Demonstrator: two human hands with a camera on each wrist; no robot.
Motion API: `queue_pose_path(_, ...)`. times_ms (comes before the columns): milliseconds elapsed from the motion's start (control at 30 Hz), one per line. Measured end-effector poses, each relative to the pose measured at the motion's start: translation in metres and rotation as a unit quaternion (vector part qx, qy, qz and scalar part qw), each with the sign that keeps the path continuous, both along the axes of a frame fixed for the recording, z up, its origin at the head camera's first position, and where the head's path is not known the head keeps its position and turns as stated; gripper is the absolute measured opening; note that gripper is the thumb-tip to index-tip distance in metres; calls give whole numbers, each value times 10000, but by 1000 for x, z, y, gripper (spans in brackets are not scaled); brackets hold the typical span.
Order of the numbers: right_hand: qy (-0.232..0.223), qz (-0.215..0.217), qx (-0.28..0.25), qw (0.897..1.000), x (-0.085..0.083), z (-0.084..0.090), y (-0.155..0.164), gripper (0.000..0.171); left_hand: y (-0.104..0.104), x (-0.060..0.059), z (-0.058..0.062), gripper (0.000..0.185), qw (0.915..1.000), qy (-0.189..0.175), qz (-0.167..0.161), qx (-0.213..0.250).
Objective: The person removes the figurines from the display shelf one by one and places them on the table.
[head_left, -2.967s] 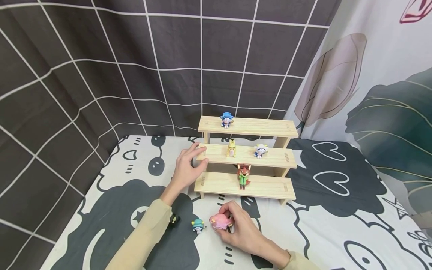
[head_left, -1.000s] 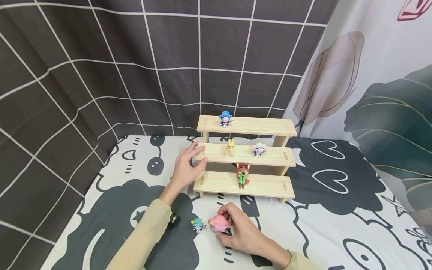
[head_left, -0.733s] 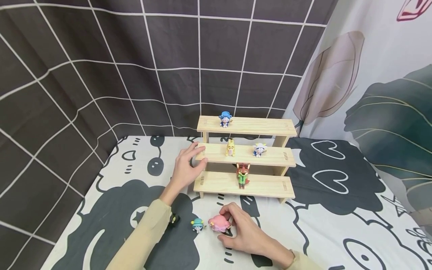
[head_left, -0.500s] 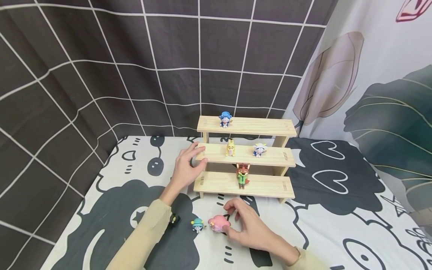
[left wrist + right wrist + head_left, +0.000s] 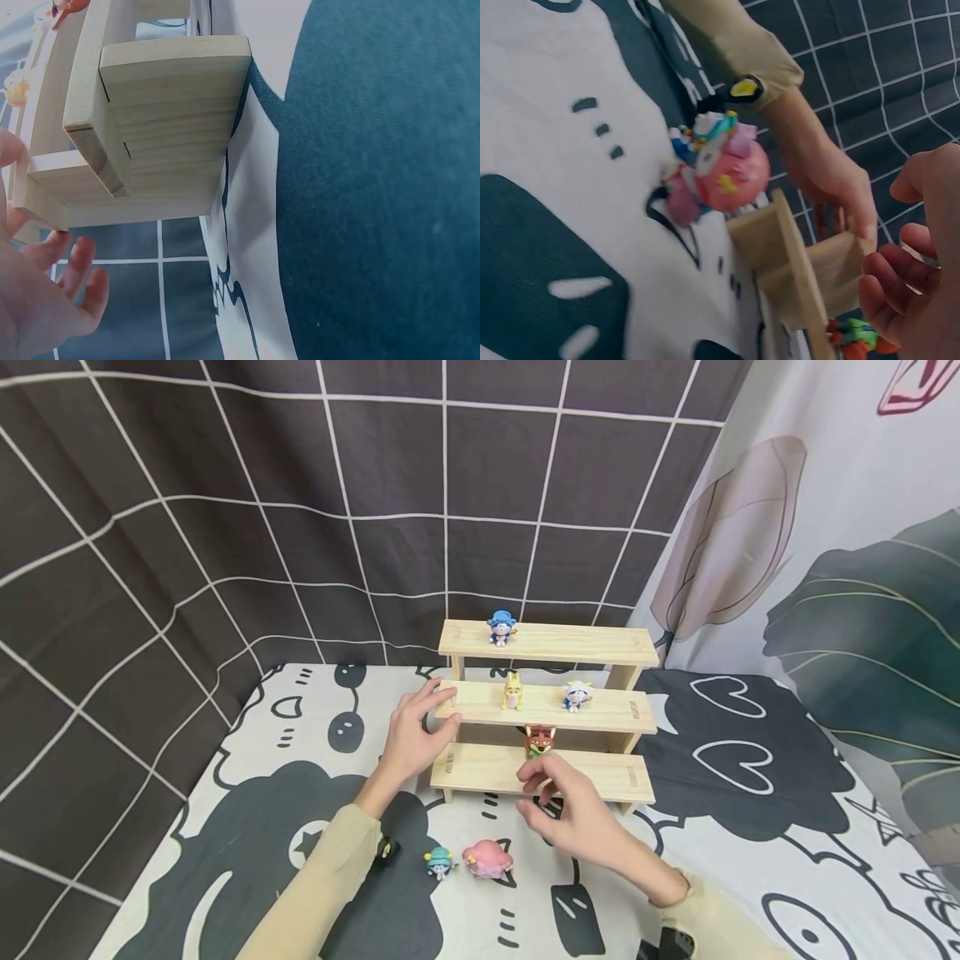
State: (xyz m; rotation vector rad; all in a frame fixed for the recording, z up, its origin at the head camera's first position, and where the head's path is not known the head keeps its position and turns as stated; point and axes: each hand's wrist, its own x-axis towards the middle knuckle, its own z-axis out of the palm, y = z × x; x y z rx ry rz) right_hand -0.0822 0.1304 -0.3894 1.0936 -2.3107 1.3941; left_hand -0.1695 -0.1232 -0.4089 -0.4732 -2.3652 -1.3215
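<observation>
Head view: a three-tier wooden shelf (image 5: pixel 480 768) is seen on a table covered with a black-and-white cartoon cloth (image 5: pixel 750 852), with both hands at work before it.
Left hand (image 5: pixel 411 737): the left end of the shelf's middle tier is gripped, thumb at the front edge and fingers (image 5: pixel 435 689) curled over the top.
Right hand (image 5: pixel 573 814): held just in front of the lowest tier with nothing in it, its fingers (image 5: pixel 542 770) loosely bent and narrowly parted.
Fox figure (image 5: pixel 539 739): stood on the lowest tier directly beyond the right fingertips and partly hidden by them; whether it is touched cannot be told.
Pink figure (image 5: pixel 488 858): lying on the cloth, near and to the left of the right hand, apart from it.
Teal-hatted figure (image 5: pixel 438 862): just beside the pink one, further from the right fingers.
Black figure (image 5: pixel 387 850): tucked against the left sleeve.
Upper tiers: a yellow figure (image 5: pixel 513 690) and a white figure (image 5: pixel 576 695) are seen on the middle tier, right of the left fingers, and a blue figure (image 5: pixel 500 627) on the top.
</observation>
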Motion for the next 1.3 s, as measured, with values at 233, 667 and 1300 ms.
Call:
queue_pose_path(233, -36, -69, -109, 9999, -20, 26, 7, 30, 0, 1, 0, 41, 10000, -39, 1, -14)
queue_pose_path(667, -101, -376, -231, 9990, -55, 67, 13, 27, -1, -1, -1, 40, 10000, -31, -16, -25)
queue_pose_path(1300, -241, -990, -89, 9948, -99, 85, 10, 30, -2, -3, -3, 40, 10000, 37, -29, -13)
